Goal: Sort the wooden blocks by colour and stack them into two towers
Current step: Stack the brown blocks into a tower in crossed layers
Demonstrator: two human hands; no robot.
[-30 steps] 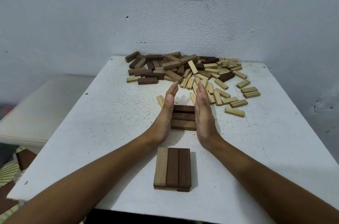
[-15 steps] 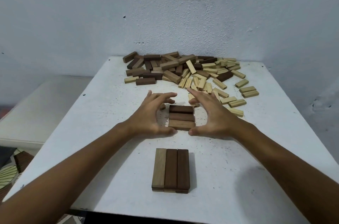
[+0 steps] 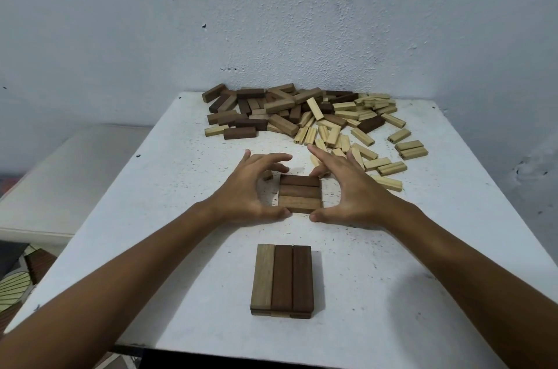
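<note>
A flat row of three brown blocks (image 3: 300,193) lies mid-table. My left hand (image 3: 241,190) and right hand (image 3: 356,190) cup it from either side, thumbs pressed on its near edge and fingertips curled at its far corners. Nearer me sits a low two-layer stack (image 3: 282,278), its top layer one lighter brown block beside two dark ones. At the back lies the loose pile, dark blocks (image 3: 250,115) mostly left and pale blocks (image 3: 362,115) mostly right. A pale block (image 3: 267,175) peeks out under my left fingers.
The white table (image 3: 151,217) stands against a rough white wall (image 3: 271,36). Scattered pale blocks (image 3: 389,167) lie just beyond my right hand. A lower white bench (image 3: 60,172) sits left of the table.
A second ago my palms stood flat against the row's two ends. Both hands have since turned, with thumbs on the near edge and fingers over the far edge. The blocks have not moved.
</note>
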